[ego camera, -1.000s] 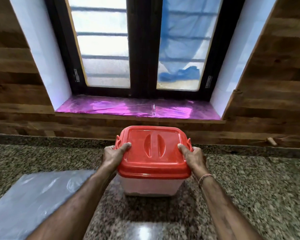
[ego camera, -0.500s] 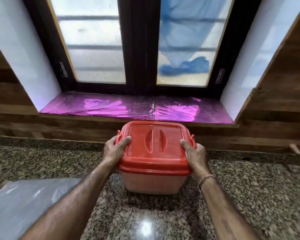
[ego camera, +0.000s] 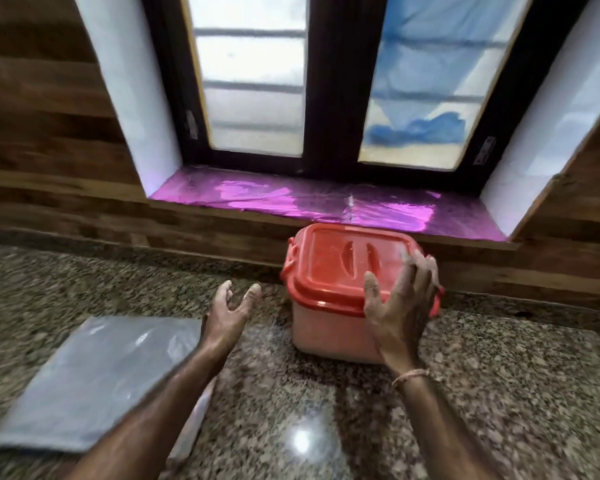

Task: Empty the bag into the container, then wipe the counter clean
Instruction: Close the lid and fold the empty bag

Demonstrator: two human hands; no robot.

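A translucent container (ego camera: 329, 332) with a red lid (ego camera: 336, 271) stands shut on the granite counter (ego camera: 499, 393), close to the back wall. My right hand (ego camera: 400, 306) hovers in front of its right side, fingers spread, holding nothing. My left hand (ego camera: 227, 313) is open to the left of the container, apart from it, with pale dust on the fingertips. A flat clear plastic bag (ego camera: 97, 379) lies on the counter at the left, partly under my left forearm.
A wood-panelled wall runs behind the counter. Above it a window sill (ego camera: 291, 202) is lined with shiny purple foil, below a dark-framed window (ego camera: 329, 81).
Both hands have let go of the container's lid and pulled back. The view has swung left, so the container now sits right of centre and more of the bag shows.
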